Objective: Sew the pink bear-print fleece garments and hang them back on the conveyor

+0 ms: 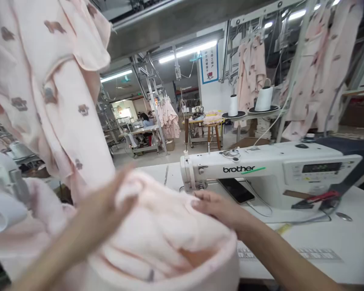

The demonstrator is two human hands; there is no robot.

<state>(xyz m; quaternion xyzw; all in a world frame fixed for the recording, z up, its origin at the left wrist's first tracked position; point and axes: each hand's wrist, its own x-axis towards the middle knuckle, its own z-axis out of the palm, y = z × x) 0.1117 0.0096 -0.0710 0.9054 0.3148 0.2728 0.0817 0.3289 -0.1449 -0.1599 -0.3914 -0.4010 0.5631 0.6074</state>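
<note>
A pale pink garment point(157, 226) spreads across the front of the sewing machine table, with folds and an open, curved edge facing me. My left hand point(115, 202), blurred by motion, is closed on the garment's upper left edge. At the upper right edge, my right hand point(215, 206) pinches the same cloth between thumb and fingers. That hand is just below the needle end of the white Brother sewing machine point(248, 169). The needle and presser foot are hard to make out.
Printed pink garments point(69, 85) hang close at the left, and more point(324, 72) at the right. A phone point(236, 190) with a cable lies under the machine arm. Red-handled scissors point(324, 197) rest against the machine's base. Thread cones point(263, 99) stand behind.
</note>
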